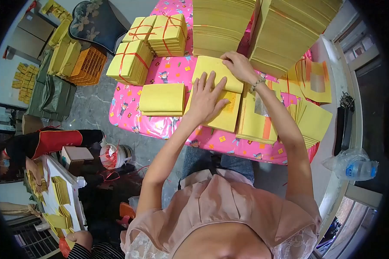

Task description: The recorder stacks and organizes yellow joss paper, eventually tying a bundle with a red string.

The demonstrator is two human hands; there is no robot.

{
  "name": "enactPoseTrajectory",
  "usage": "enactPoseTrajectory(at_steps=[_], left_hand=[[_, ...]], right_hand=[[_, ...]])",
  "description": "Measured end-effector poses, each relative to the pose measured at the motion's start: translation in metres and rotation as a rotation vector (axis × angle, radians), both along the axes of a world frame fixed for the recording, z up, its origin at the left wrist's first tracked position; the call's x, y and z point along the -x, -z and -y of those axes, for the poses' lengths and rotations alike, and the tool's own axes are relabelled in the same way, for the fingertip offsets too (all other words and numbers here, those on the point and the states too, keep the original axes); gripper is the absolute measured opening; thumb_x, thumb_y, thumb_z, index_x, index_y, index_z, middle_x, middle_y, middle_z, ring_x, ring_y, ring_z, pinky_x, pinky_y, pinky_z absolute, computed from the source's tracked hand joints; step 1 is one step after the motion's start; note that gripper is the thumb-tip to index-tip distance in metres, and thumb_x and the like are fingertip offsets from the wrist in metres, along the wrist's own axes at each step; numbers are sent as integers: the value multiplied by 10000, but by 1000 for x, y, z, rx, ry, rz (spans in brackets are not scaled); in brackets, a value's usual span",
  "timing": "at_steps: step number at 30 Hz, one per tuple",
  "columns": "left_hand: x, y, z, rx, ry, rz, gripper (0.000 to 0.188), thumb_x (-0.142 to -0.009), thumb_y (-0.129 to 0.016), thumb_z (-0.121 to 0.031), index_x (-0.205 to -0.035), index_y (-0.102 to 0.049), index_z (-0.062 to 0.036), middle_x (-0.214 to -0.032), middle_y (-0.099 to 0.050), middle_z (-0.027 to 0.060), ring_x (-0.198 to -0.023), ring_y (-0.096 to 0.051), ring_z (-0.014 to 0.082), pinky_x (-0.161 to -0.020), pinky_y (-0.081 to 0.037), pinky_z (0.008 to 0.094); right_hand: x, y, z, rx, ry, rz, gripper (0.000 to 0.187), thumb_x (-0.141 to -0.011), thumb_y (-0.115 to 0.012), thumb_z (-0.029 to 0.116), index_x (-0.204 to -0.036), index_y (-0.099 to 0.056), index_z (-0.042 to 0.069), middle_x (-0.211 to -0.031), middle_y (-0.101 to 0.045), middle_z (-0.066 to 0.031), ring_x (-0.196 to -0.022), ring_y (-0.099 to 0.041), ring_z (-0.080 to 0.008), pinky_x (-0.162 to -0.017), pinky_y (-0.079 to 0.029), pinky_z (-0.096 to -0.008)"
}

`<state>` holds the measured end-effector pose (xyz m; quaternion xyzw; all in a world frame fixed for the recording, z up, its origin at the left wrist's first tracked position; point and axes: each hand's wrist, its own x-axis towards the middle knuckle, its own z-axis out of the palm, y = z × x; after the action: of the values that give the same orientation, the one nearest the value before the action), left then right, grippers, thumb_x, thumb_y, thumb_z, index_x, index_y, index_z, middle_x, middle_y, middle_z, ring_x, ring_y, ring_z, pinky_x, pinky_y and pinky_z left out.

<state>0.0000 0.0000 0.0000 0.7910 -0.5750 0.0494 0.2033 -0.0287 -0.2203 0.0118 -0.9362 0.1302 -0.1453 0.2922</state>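
Observation:
A yellow paper sheet [209, 65], folded over, lies on a yellow paper stack [222, 122] with an orange patch. My left hand [204, 98] rests flat across the two, fingers spread. At the sheet's far right corner, my right hand [239, 67] has its fingers curled in and pressed to the edge; a beaded bracelet circles that wrist. Just left sits a small folded yellow paper bundle [163, 98]. To the right is another yellow stack [256, 123] with orange and silver patches. What lies under my left palm is hidden.
Tall yellow paper stacks [222, 28] stand at the table's far side. Red-tied paper bundles [129, 62] fill its far left corner. Fanned yellow papers [311, 121] and a plastic bottle [359, 170] are at right. Lower left, a co-worker's hand [38, 178] touches yellow papers on a white table.

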Motion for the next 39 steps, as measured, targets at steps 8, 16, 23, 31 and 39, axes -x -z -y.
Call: enactPoseTrajectory(at_steps=[8, 16, 23, 31, 39], left_hand=[[-2, 3, -1, 4, 8, -3, 653, -937, -529, -460, -1503, -326, -203, -1509, -295, 239, -1383, -243, 474, -1124, -196, 590], [-1, 8, 1, 3, 14, -33, 641, -947, -517, -468, -1502, -329, -208, -1522, -279, 234, -1400, -216, 477, -1138, -173, 594], [-2, 12, 0, 21, 7, -48, 622, -929, -540, -465, -1461, -404, -174, -1511, -302, 245, -1391, -236, 493, -1138, -184, 594], [-2, 12, 1, -13, 12, -37, 607, -938, -516, -464, -1456, -418, -163, -1517, -300, 248, -1394, -239, 495, -1136, -200, 592], [-7, 16, -2, -32, 20, -41, 702, -922, -497, -510, -1482, -368, -107, -1529, -285, 253, -1421, -221, 467, -1165, -170, 548]], right_hand=[[0, 0, -6, 8, 32, 8, 235, -921, -569, 189, -1056, -668, 24, -1057, -644, -169, -1017, -614, -350, -884, -483, -436], [21, -6, -22, 216, 19, 165, 255, -922, -569, 169, -1112, -640, 15, -1096, -638, -156, -1075, -578, -347, -916, -468, -438], [88, 5, -66, 388, -114, 78, 431, -931, -549, 165, -1331, -506, 12, -1386, -507, -148, -1334, -413, -346, -1119, -310, -482], [110, 8, -68, 326, -177, -53, 603, -970, -506, 296, -1489, -314, 56, -1551, -308, -129, -1460, -222, -305, -1179, -166, -535], [111, 11, -67, 341, -229, -154, 684, -975, -450, 479, -1545, -223, 177, -1602, -190, -121, -1487, -129, -309, -1191, -88, -543]])
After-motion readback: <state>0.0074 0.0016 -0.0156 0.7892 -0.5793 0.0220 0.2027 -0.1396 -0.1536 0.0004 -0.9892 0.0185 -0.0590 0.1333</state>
